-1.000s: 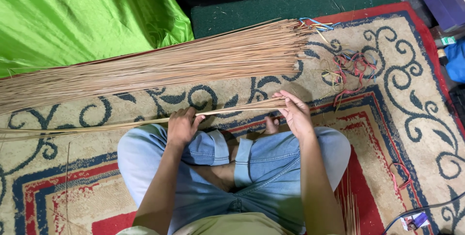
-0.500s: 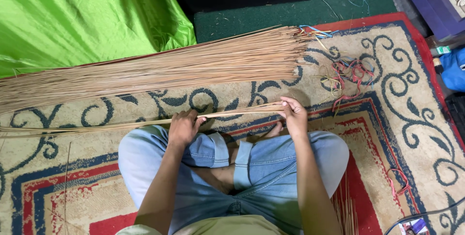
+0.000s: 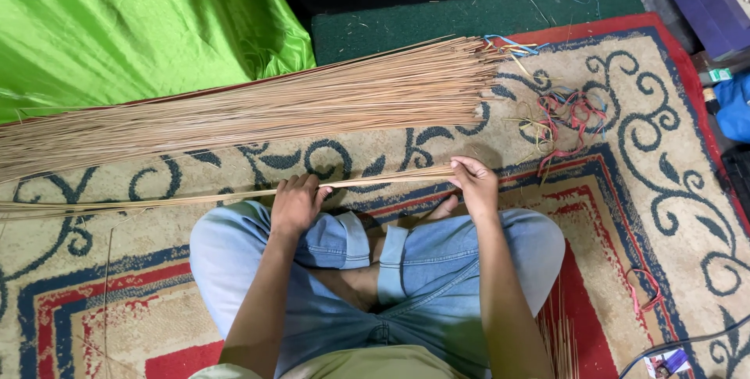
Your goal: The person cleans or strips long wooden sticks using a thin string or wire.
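I sit cross-legged in blue jeans on a patterned carpet (image 3: 672, 191). A thin bundle of long tan sticks (image 3: 195, 198) lies across in front of my knees. My left hand (image 3: 295, 203) rests over the bundle's middle, fingers curled on it. My right hand (image 3: 473, 184) pinches the bundle's right end. Beyond it a large pile of the same sticks (image 3: 273, 109) lies fanned out across the carpet.
A bright green cloth (image 3: 133, 23) covers the upper left. Tangled red and coloured strings (image 3: 566, 117) lie to the right of the pile. A few loose sticks (image 3: 558, 344) sit by my right knee. Dark green mat (image 3: 469, 16) and a black box lie beyond.
Both hands have stayed on the thin bundle, with the right hand shifting slightly at its end. The view has tilted a little.
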